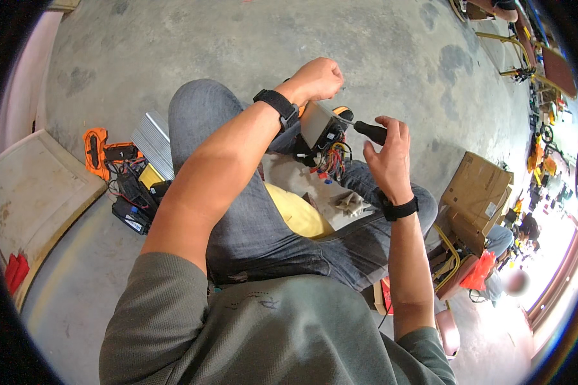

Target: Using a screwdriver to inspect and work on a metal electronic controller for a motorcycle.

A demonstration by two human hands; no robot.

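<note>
A grey metal box (319,123) with a dark end stands tilted between my legs. A bundle of coloured wires (334,160) spills from its near side. My right hand (392,157) is at the box's right, its fingers round the end of a black-handled screwdriver (368,131). The screwdriver's shaft points left at the dark end of the box; whether its tip touches a screw is too small to tell. My left hand (318,78) is closed with curled fingers just beyond the top of the box. What it holds, if anything, is hidden.
On my left lie a finned silver metal case (153,141), an orange-and-black part (96,154) and black wired units (135,199). A crumpled grey cloth (351,204) lies between my legs. A cardboard box (478,189) and a red bag (478,271) are on the right.
</note>
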